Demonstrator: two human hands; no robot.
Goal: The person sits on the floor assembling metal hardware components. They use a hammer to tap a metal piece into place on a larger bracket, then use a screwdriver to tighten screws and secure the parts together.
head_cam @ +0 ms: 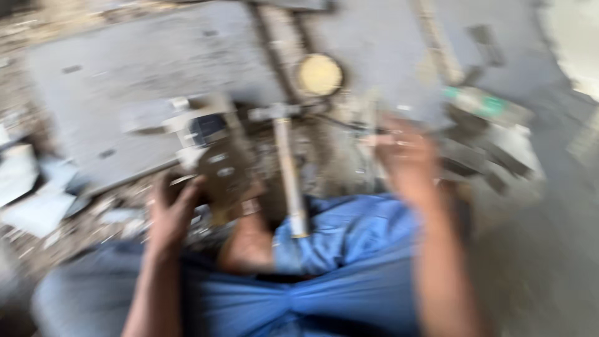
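Left hand (171,209) was clamped on a dark metal part (224,171) just left of the hammer (288,168), right hand (407,159) spread and empty well right of it; heavy blur suggested fast motion, so the part could've slipped.

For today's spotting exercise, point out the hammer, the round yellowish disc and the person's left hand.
hammer (288,178): head view, on the pale handle, midway along.
round yellowish disc (319,74): head view, on the middle of its face.
left hand (171,209): head view, on the back of the hand.
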